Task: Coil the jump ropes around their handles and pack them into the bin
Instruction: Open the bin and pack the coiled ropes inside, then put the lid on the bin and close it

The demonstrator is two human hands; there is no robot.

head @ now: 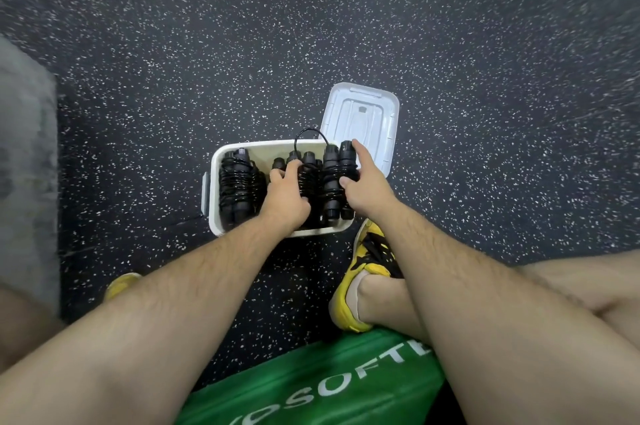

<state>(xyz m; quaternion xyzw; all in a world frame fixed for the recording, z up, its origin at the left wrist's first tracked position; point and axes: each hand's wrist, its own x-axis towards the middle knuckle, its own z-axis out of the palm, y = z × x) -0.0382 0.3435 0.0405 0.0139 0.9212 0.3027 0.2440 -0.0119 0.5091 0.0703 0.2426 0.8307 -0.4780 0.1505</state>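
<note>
White plastic bin, on the speckled black floor in front of the seated person. Its lid is off and lies beyond the far right corner.

Contents: three black jump rope bundles, cords wound round paired handles.
- Left bundle: against the left wall, untouched.
- Middle bundle: under the left hand, fingers curled close together over it.
- Right bundle: at the right wall, apparently not fully down. The right hand holds it, thumb on the near side, fingers spread along the outer handle.

Orientation: handles lie side by side, long axis running from near wall to far wall, pointing away from the person.

Loose cord loop: arches above the far rim.

Step judged: packing, with the last bundle being seated. The next move calls for pressing it level with the others and tucking the loop below the rim.
</note>
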